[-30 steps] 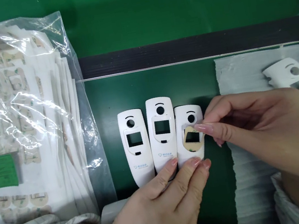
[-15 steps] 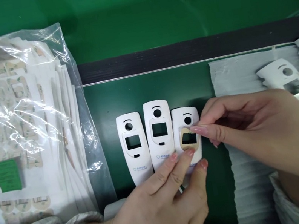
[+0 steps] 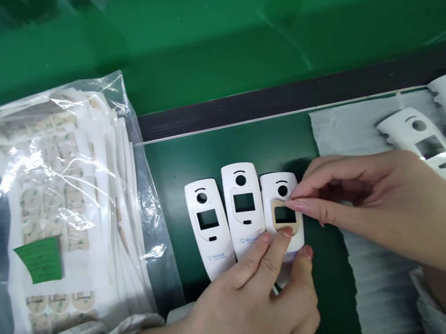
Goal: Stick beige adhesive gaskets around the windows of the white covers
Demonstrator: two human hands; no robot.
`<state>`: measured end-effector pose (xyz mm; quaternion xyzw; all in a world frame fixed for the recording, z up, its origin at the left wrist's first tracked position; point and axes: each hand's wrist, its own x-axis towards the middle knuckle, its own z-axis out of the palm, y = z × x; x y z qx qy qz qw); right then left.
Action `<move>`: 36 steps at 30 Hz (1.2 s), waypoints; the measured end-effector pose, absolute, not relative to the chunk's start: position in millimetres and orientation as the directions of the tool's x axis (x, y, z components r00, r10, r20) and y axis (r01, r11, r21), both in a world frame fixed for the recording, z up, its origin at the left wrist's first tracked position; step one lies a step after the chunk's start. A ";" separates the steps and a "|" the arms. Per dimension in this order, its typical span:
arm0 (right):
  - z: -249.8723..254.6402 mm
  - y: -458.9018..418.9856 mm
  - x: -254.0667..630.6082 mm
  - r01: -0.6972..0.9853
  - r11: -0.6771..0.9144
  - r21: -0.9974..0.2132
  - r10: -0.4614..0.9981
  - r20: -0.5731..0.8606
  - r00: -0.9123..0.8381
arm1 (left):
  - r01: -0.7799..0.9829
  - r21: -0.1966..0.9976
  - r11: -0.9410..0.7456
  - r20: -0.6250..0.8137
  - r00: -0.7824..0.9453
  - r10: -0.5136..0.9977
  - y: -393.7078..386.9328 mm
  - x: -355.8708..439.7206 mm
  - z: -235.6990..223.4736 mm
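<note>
Three white plastic device covers lie side by side on the green mat: the left cover (image 3: 209, 227), the middle cover (image 3: 245, 209) and the right cover (image 3: 279, 192). A tan adhesive frame (image 3: 284, 215) lies around the right cover's window. My right hand (image 3: 365, 200) pinches that frame's upper right corner between thumb and forefinger. My left hand (image 3: 254, 304) reaches up from below, fingers stretched. Its fingertips press on the frame's lower edge and on the bottoms of the middle and right covers.
A clear plastic bag (image 3: 56, 217) full of adhesive-frame sheets, with a green label (image 3: 41, 260), fills the left. White foam sheets (image 3: 349, 129) at the right carry more white covers (image 3: 427, 144). A black strip (image 3: 280, 99) runs behind the mat.
The tan frame has come down flat around the right cover's window. My left fingers slid up onto the frame's lower edge. The view tilted, so everything sits lower in the picture.
</note>
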<state>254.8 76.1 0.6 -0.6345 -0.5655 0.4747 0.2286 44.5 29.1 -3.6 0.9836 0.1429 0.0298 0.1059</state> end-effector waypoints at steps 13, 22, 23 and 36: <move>-3.3 71.5 260.1 0.659 -0.172 -0.732 0.976 -0.219 0.012 | 0.265 0.222 -0.938 0.002 0.962 0.272 29.3 43.3 -2.4; -13.8 75.3 244.3 0.789 -0.016 -0.614 0.995 -0.089 -0.048 | 0.285 0.203 -0.937 0.006 0.956 0.293 28.1 44.5 -2.6; -13.7 76.9 245.2 0.786 -0.003 -0.619 0.991 -0.106 -0.080 | 0.287 0.203 -0.936 0.001 0.956 0.294 28.5 44.2 -2.3; -3.9 96.5 301.0 0.093 -0.444 -0.891 0.851 -0.452 -0.266 | 0.386 0.284 -0.878 0.234 0.860 0.454 24.5 27.8 24.4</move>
